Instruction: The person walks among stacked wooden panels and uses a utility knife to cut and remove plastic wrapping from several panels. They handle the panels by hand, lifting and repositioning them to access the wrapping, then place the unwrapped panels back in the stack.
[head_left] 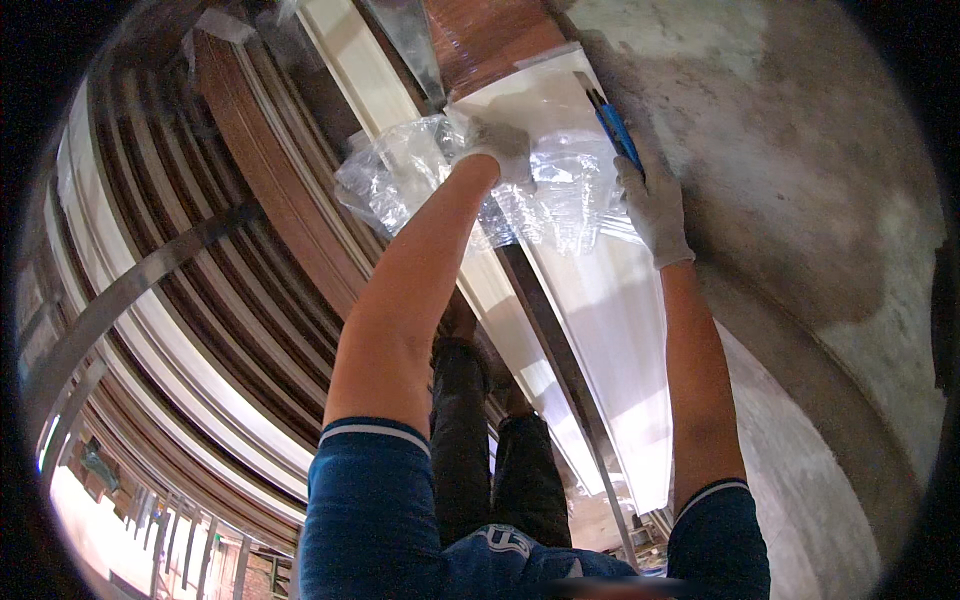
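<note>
My right hand (657,207), in a pale work glove, is closed around a blue utility knife (620,133). The knife's dark tip points up and left, beside the edge of a white panel (600,290). My left hand (500,148), gloved too, is over crumpled clear plastic film (572,185) and appears to be gripping a bunch of it; its fingertips are partly hidden. The film lies across the long white panel and spreads left over a narrower cream strip (360,65). Beyond my hands, a reddish-brown board (495,40) looks wrapped in shiny film.
To my left, long brown and white profiles (180,250) are stacked side by side, with a metal bar (140,275) across them. A stained grey concrete surface (790,200) runs along the right. My legs (465,430) stand between the stack and the panels.
</note>
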